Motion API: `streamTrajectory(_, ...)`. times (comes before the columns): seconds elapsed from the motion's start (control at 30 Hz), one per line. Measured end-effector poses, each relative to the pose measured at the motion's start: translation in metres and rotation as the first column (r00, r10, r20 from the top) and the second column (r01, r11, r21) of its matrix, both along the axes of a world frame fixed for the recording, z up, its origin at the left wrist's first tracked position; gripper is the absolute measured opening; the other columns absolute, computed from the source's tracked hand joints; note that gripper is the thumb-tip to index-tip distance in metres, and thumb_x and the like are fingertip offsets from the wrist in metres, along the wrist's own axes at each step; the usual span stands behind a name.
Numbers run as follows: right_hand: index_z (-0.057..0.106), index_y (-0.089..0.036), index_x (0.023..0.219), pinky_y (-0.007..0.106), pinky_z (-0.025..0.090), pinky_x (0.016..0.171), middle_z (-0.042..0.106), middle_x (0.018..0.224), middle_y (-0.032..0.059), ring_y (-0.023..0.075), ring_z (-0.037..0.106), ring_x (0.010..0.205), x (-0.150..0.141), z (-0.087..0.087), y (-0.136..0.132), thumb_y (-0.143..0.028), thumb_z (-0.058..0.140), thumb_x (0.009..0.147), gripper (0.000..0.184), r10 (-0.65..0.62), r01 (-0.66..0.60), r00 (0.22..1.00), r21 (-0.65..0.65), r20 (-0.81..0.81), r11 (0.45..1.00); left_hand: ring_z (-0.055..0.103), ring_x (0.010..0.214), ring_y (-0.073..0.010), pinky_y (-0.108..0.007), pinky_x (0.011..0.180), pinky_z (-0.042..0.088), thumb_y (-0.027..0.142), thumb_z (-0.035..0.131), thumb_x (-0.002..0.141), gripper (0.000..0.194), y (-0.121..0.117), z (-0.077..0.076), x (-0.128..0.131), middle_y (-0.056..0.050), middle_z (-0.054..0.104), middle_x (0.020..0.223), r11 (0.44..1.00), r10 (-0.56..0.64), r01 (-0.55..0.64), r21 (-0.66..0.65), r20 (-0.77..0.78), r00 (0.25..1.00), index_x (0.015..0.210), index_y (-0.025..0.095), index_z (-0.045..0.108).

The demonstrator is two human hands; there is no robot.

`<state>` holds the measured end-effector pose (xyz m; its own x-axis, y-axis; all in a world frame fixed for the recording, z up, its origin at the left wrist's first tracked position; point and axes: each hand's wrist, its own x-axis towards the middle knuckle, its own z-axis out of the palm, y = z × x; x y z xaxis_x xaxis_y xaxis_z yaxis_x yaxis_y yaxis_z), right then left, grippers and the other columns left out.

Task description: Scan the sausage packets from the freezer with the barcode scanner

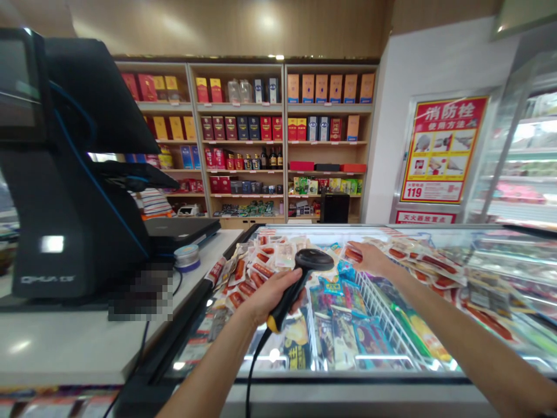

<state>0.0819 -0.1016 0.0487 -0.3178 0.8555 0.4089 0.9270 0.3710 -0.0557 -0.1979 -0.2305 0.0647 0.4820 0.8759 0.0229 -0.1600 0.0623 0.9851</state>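
Observation:
My left hand (274, 296) is closed around the handle of a black and yellow barcode scanner (311, 261), its cable hanging down toward me. To the right, my right hand (368, 258) grips a small clear packet of sausage (353, 253) between thumb and fingers, just beyond the scanner's head. Both hands are above the glass top of a chest freezer (331, 380). On the glass to the left lies a heap of packed sausages (262, 270). More sausage packets (435, 261) are spread out at the right, beyond my right forearm.
A checkout terminal (78, 191) stands on the white counter (65, 342) at the left, near a round tin (187, 257). Under the glass, a white wire basket (378, 307) divides bagged frozen goods. Shelves of boxes (243, 128) line the back wall. A red fire-hydrant notice (444, 151) hangs at right.

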Motion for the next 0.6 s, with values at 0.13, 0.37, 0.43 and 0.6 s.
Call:
streamTrajectory(0.13,0.040,-0.013,0.120,0.026,0.038,0.072,0.059,0.100,0.0096,0.0208,0.054,0.087,0.000,0.002,-0.001,-0.028,0.054,0.056,0.067,0.023,-0.024,0.999,0.009,0.024,1.000,0.046,0.040,-0.0076,-0.020,0.039,0.030,0.044,0.046,0.072,0.031,0.001,0.002,-0.001,-0.002,0.053,0.057,1.000,-0.003,0.003,0.023,-0.010,1.000,0.069,0.013,0.049)
streamTrajectory(0.37,0.038,-0.017,0.121,0.027,0.038,0.072,0.059,0.100,0.0086,0.0221,0.053,0.090,0.001,-0.003,0.007,-0.031,0.057,0.056,0.069,-0.019,0.019,1.000,-0.019,-0.023,1.000,0.045,0.038,-0.0067,-0.019,0.038,0.032,0.044,0.048,0.070,0.031,0.000,0.001,-0.008,-0.001,0.053,0.055,0.998,0.054,-0.053,-0.019,0.022,0.998,0.069,0.013,0.050)
streamTrajectory(0.43,0.035,-0.016,0.123,0.028,0.039,0.071,0.059,0.099,0.0096,0.0231,0.054,0.089,-0.005,-0.006,0.013,-0.033,0.058,0.056,0.073,-0.080,0.078,0.995,-0.027,-0.064,0.997,0.045,0.038,-0.0065,-0.018,0.037,0.032,0.045,0.049,0.070,0.032,0.000,-0.001,-0.016,0.000,0.053,0.055,0.990,0.138,-0.137,-0.045,0.035,0.990,0.069,0.013,0.051)
streamTrajectory(0.6,0.037,-0.016,0.120,0.028,0.039,0.073,0.059,0.102,0.0093,0.0222,0.054,0.091,-0.041,-0.011,0.029,-0.033,0.054,0.064,0.062,-0.138,0.130,0.967,-0.052,-0.214,0.990,0.045,0.037,-0.0064,-0.018,0.036,0.034,0.048,0.047,0.069,0.038,0.000,-0.006,-0.047,-0.001,0.053,0.051,0.923,0.377,-0.375,-0.082,0.001,0.926,0.064,0.011,0.053)
